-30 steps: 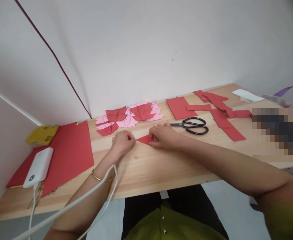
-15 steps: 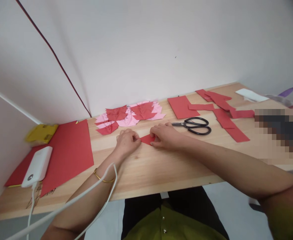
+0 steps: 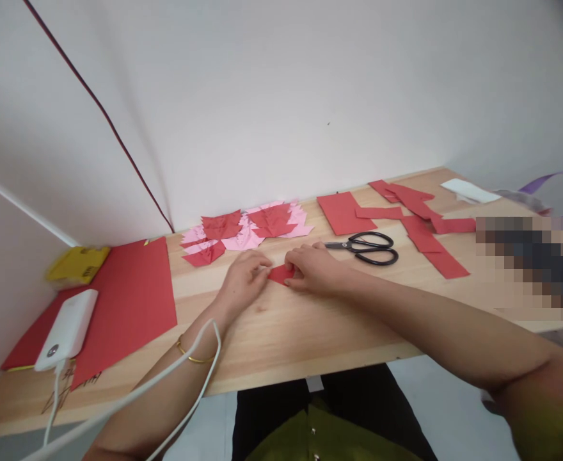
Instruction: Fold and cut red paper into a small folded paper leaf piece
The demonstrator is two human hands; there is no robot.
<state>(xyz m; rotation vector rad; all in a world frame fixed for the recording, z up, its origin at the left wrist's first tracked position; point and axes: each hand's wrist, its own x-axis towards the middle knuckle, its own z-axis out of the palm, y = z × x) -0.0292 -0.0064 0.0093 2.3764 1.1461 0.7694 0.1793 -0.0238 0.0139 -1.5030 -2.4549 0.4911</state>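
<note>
A small folded piece of red paper (image 3: 279,274) lies low over the wooden table between my hands. My left hand (image 3: 245,276) pinches its left corner between thumb and fingers. With curled fingers, my right hand (image 3: 313,269) grips the paper's right side and covers that part of it. Just beyond my right hand lie black-handled scissors (image 3: 370,248), their blade tips partly hidden behind it. Folded red papers (image 3: 221,225) and pink papers (image 3: 242,238) with jagged edges are laid out in overlapping groups behind my hands.
A stack of red sheets (image 3: 142,294) sits on the left, bearing a white power bank (image 3: 68,326) and a yellow packet (image 3: 79,265). Its white cable (image 3: 132,400) crosses my left forearm. Red paper strips (image 3: 435,253) and a red rectangle (image 3: 346,213) lie back right. A wall closes the far side.
The camera view has shifted slightly. My left fingers have loosened and spread a little at the paper's left corner; my right hand keeps its grip.
</note>
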